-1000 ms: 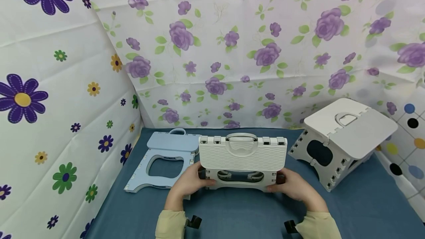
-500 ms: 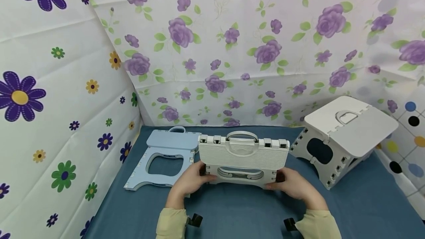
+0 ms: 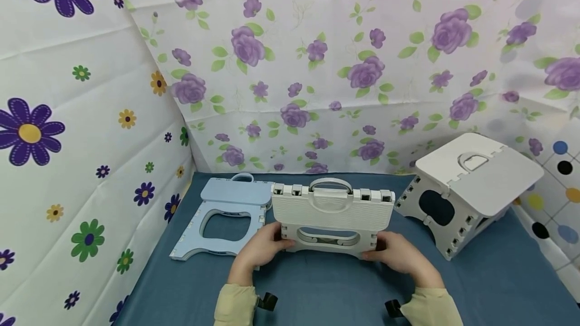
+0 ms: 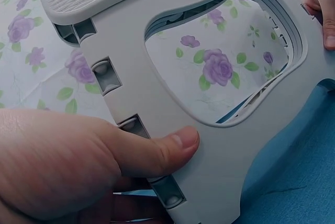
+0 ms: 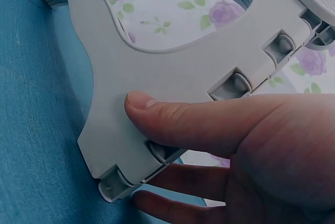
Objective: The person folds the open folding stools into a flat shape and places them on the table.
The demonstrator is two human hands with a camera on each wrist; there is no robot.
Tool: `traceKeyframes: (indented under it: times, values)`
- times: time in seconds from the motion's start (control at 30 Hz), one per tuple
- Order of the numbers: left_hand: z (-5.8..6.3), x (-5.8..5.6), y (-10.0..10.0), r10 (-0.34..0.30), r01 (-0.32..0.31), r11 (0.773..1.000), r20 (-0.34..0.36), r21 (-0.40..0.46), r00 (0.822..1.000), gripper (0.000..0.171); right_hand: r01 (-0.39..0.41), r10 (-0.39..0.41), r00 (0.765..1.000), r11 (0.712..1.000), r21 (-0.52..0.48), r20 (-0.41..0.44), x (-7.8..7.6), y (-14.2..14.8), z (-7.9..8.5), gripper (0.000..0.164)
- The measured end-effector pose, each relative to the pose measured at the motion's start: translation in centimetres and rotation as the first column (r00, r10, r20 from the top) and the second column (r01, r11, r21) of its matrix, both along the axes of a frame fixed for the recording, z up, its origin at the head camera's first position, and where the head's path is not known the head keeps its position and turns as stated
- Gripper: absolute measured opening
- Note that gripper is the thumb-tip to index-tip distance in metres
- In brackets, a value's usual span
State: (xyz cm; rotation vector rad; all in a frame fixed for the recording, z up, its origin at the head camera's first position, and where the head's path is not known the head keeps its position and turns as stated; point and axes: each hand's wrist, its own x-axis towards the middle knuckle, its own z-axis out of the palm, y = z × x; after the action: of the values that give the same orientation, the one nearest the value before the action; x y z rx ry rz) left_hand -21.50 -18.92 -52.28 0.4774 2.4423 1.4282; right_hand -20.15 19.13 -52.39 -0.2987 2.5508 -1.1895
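A light grey folding stool [image 3: 333, 218] stands folded nearly flat on its legs in the middle of the head view, its seat panel hanging down toward me and its carry handle on top. My left hand [image 3: 262, 248] grips its left leg edge. In the left wrist view that thumb [image 4: 175, 153] presses on the front leg panel, the fingers partly hidden behind. On the other edge my right hand [image 3: 401, 253] grips the leg the same way. The right wrist view shows its thumb [image 5: 157, 119] flat on the panel, with fingers behind the hinged edge.
A light blue folded stool [image 3: 235, 192] lies on the blue cloth [image 3: 326, 291] at the left, close to my left hand. An unfolded grey stool [image 3: 503, 180] stands at the right. Flowered sheets [image 3: 294, 64] hang behind and at the left.
The held stool's front and back leg panels have come closer together, so its oval opening now shows a narrower gap. Its lower edge has risen slightly in view. Both hands keep their grip.
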Motion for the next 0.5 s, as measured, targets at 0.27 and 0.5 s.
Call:
traceKeyframes:
  times: [0.27, 0.5]
  values:
    - [0.10, 0.11, 0.01, 0.000, 0.000, 1.000, -0.014, -0.010, 1.000, 0.046, -0.031, 0.031, 1.000, 0.999, -0.032, 0.000, 0.09, -0.03, -0.01, 0.052]
    - [0.25, 0.08, -0.05, 0.001, -0.001, 1.000, -0.010, -0.009, 1.000, 0.045, -0.042, 0.042, 0.999, 0.999, -0.029, -0.013, 0.00, -0.11, -0.04, 0.052]
